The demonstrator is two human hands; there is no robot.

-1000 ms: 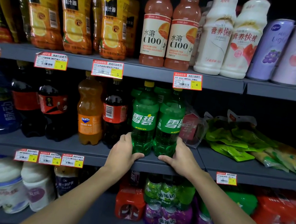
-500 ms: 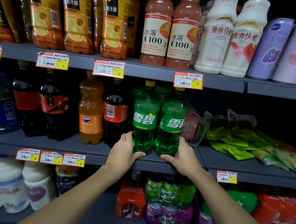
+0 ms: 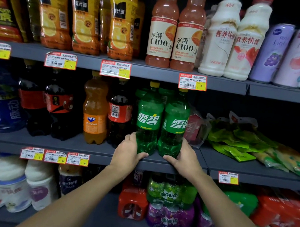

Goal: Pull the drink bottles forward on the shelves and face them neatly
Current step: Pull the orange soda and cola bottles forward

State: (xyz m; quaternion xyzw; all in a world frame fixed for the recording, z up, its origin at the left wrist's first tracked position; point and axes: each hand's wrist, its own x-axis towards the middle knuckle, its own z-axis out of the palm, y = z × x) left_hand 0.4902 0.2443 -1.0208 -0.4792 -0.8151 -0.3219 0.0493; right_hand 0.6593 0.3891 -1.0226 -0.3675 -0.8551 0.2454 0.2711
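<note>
Two green Sprite bottles stand side by side at the front of the middle shelf (image 3: 84,148), labels facing out. My left hand (image 3: 128,151) wraps the base of the left green bottle (image 3: 148,121), thumb across its front. My right hand (image 3: 184,159) grips the base of the right green bottle (image 3: 174,125) the same way. More green bottles stand behind them, mostly hidden. To their left stand a cola bottle (image 3: 119,112) with its barcode facing out, an orange Fanta bottle (image 3: 95,112) and further dark cola bottles (image 3: 58,102).
The top shelf holds orange juice bottles (image 3: 82,16), two C100 bottles (image 3: 175,31), white milk-drink bottles (image 3: 233,40) and cans (image 3: 292,55). Green snack bags (image 3: 239,141) lie right of the Sprite. The lower shelf carries white bottles (image 3: 10,185) and shrink-wrapped packs (image 3: 168,204).
Both hands stay on the bases of the two green bottles. The bottles have hardly shifted; the view has moved only a little.
</note>
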